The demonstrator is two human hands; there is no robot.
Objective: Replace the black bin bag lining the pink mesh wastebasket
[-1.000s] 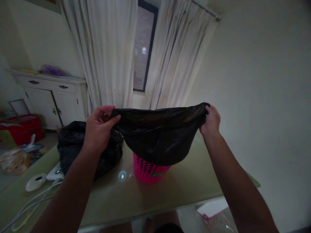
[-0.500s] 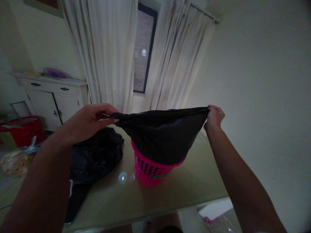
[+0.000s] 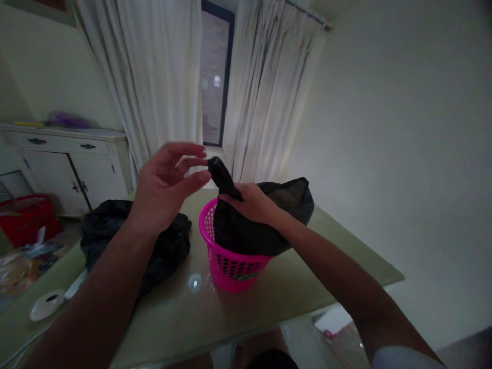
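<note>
A black plastic bag [image 3: 246,230] sits partly inside a pink perforated basket [image 3: 238,269] on the table, its far right part standing up above the rim. My right hand [image 3: 251,202] is closed around a gathered, twisted strip of the bag over the basket's left side. Just left of the strip's upper end is my left hand [image 3: 165,179], its fingers apart and curved; whether a fingertip touches the plastic I cannot tell. A second black plastic bag [image 3: 171,251] lies crumpled on the table, partly hidden by my left forearm.
The glossy table [image 3: 184,318] ends at a front edge near my legs. A white round object [image 3: 48,305] and a cable lie at its left. Beyond stand a white cabinet [image 3: 61,159] and a red container [image 3: 26,218]. Curtains [image 3: 161,77] hang at the back.
The bag's opening was stretched wide between both hands. My right hand has moved left and now grips a bunched strip; my left hand has come off the bag's corner and opened.
</note>
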